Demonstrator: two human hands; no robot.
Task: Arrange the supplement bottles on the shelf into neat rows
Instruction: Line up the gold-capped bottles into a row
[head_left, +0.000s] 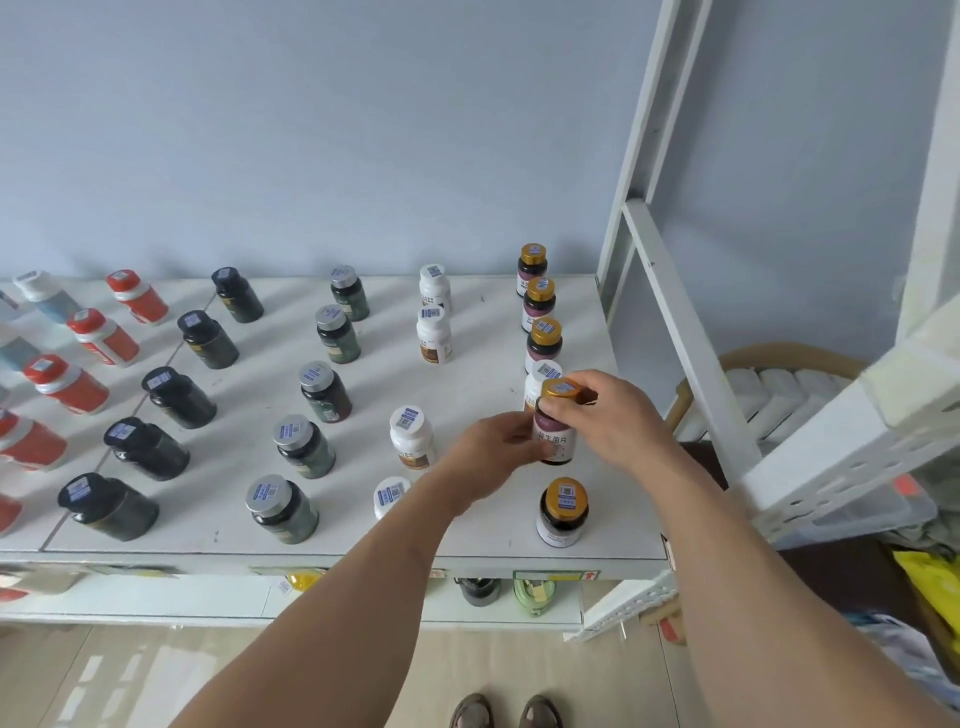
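**Gold-capped bottle held over the right-hand row**

A gold-capped bottle (556, 434) with a dark red body is held upright above the white shelf (467, 545), in line with the rightmost row. The right hand (610, 415) pinches its cap; the left hand (493, 449) grips its body. A white bottle (540, 382) stands just behind it, another gold-capped bottle (563, 512) nearer the front edge.

Open shelf (483, 364) lane between white-bottle column (434, 335) and gold-cap column (544, 340); white bottle (540, 382) blocks gold-cap column behind held bottle (556, 431).
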